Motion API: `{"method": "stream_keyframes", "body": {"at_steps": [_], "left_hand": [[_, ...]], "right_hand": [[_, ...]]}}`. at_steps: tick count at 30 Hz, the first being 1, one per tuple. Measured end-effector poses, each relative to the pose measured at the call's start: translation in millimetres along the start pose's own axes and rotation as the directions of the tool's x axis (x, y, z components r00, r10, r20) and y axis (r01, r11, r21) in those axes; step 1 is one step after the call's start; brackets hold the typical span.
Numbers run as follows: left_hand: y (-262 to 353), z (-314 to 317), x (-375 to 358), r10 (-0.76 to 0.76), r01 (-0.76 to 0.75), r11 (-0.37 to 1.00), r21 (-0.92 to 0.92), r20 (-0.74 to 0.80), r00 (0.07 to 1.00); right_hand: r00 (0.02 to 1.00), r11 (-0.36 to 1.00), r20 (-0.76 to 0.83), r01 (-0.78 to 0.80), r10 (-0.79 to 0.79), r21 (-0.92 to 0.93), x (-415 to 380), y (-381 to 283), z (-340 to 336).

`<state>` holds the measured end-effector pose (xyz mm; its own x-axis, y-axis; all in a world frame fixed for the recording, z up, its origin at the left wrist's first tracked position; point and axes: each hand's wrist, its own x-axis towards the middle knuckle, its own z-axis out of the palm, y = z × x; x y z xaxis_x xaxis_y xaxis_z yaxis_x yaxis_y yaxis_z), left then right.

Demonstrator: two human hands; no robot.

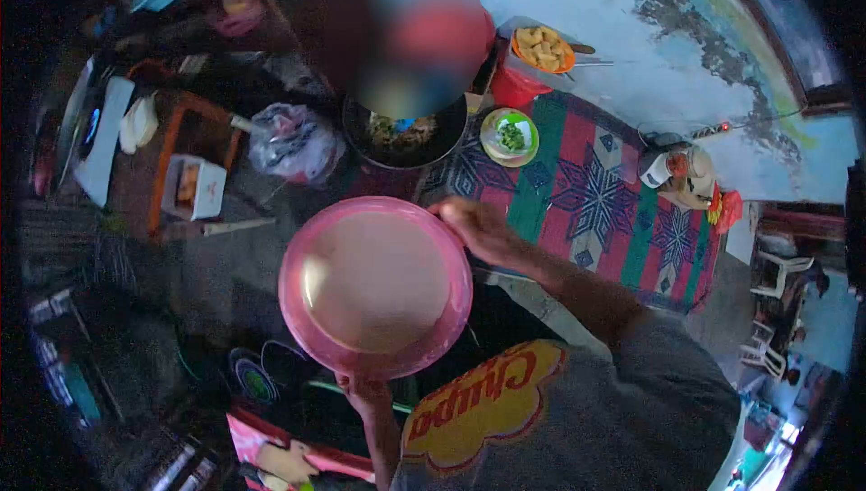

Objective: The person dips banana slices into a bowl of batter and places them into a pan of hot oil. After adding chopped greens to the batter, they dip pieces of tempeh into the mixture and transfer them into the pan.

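A pink basin (462,279) filled with a cloudy, pale liquid is tilted slightly before my body, held by both hands. My right hand (465,222) is closed on the rim at its upper right side. My left hand (358,385) grips the lower edge, its fingers partly hidden under the basin. Just beyond the basin is a dark wok (361,144) with chopped food in it. Its far side is covered by a blurred patch. A small bowl (488,137) with chopped greens (511,135) stands right of the wok.
A patterned mat (577,184) spreads to the right. An orange plate (568,63) of yellowish pieces rests on a red container (519,88) by the wall. A plastic bag (293,144), a white box (209,193) and a wooden frame (170,162) are left. White chairs (783,273) stand far right.
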<state>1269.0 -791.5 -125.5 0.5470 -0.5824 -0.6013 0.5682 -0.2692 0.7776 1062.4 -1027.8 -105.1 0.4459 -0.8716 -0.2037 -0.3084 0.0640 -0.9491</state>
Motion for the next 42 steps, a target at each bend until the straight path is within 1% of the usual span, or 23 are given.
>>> {"method": "stream_keyframes", "body": {"at_steps": [1,3,4,5,7,10,14,16,17,19,21,22,23,25,26,28,29,32,34,35,39,40,42], "left_hand": [[-2,15,19,-0.018,0.020,0.998,-0.051,0.045,0.999],[-11,38,51,-0.056,0.074,0.987,-0.140,0.128,0.990],[-21,42,70,-0.080,0.067,0.991,0.114,0.120,0.990],[-29,56,82,-0.090,0.075,0.990,0.122,0.124,0.988],[-46,89,103,-0.116,0.099,0.989,0.110,0.161,0.980],[-106,87,143,-0.205,0.144,0.965,0.217,0.292,0.934],[-184,102,178,-0.271,0.215,0.949,0.232,0.245,0.931],[-218,105,196,-0.119,-0.138,0.892,0.431,0.517,0.848],[-238,102,204,-0.121,-0.139,0.888,0.439,0.514,0.849],[-289,92,224,-0.205,0.002,0.899,0.437,0.418,0.885],[-336,79,241,-0.290,0.143,0.898,0.417,0.316,0.903],[-345,85,247,-0.331,0.209,0.893,0.399,0.265,0.906],[-349,90,256,-0.324,0.202,0.894,0.401,0.264,0.908],[-333,124,266,-0.403,0.198,0.894,0.401,0.527,0.748],[-338,122,271,-0.401,0.194,0.894,0.405,0.527,0.750],[-350,113,283,-0.587,0.342,0.678,0.651,0.199,0.784],[-360,110,290,-0.586,0.340,0.679,0.651,0.201,0.785],[-385,109,304,-0.424,0.096,0.791,0.604,0.428,0.798],[-395,122,307,-0.476,0.437,0.873,0.215,0.184,0.860],[-396,126,312,-0.476,0.437,0.874,0.215,0.187,0.860],[-400,126,336,-0.406,0.002,0.639,0.769,0.335,0.850],[-402,125,340,-0.406,-0.124,0.519,0.845,0.372,0.835],[-412,121,350,-0.358,-0.250,0.553,0.795,0.497,0.790]], "right_hand": [[0.982,0.983,-0.058,-0.181,0.182,0.018,8,24,-15],[0.932,0.964,-0.354,-0.026,-0.073,-0.265,20,95,-45],[0.906,0.958,-0.407,-0.210,0.115,-0.197,24,137,-62],[0.846,0.915,-0.442,-0.385,0.299,-0.118,29,178,-81],[0.824,0.785,-0.497,-0.489,0.273,-0.379,37,246,-117],[0.817,0.772,-0.553,-0.454,0.162,-0.445,55,339,-151],[0.827,0.794,-0.562,-0.354,0.018,-0.495,93,467,-184],[0.850,0.749,-0.521,-0.295,-0.078,-0.593,114,511,-199],[0.866,0.690,-0.470,-0.236,-0.170,-0.684,123,530,-204],[0.893,0.717,-0.415,-0.173,-0.175,-0.675,141,569,-220],[0.933,0.516,-0.268,-0.111,-0.240,-0.849,157,621,-233],[0.954,0.504,-0.292,-0.285,0.067,-0.816,165,589,-231],[0.954,0.509,-0.292,-0.282,0.062,-0.813,171,610,-232],[0.944,0.398,-0.271,-0.179,-0.189,-0.900,181,642,-234],[0.943,0.409,-0.298,-0.214,-0.152,-0.887,179,642,-232],[0.946,0.384,-0.317,-0.267,-0.072,-0.884,187,636,-229],[0.942,0.349,-0.336,-0.318,0.009,-0.882,189,633,-229],[0.945,0.276,-0.317,-0.325,0.074,-0.904,196,636,-231],[0.951,0.281,-0.299,-0.309,0.081,-0.908,200,641,-232],[0.955,0.284,-0.281,-0.295,0.093,-0.912,201,643,-234],[0.949,0.300,-0.278,-0.311,0.149,-0.902,203,644,-234],[0.957,0.292,-0.280,-0.290,0.078,-0.911,205,657,-236],[0.960,0.280,-0.281,-0.273,0.009,-0.920,202,669,-237]]}}
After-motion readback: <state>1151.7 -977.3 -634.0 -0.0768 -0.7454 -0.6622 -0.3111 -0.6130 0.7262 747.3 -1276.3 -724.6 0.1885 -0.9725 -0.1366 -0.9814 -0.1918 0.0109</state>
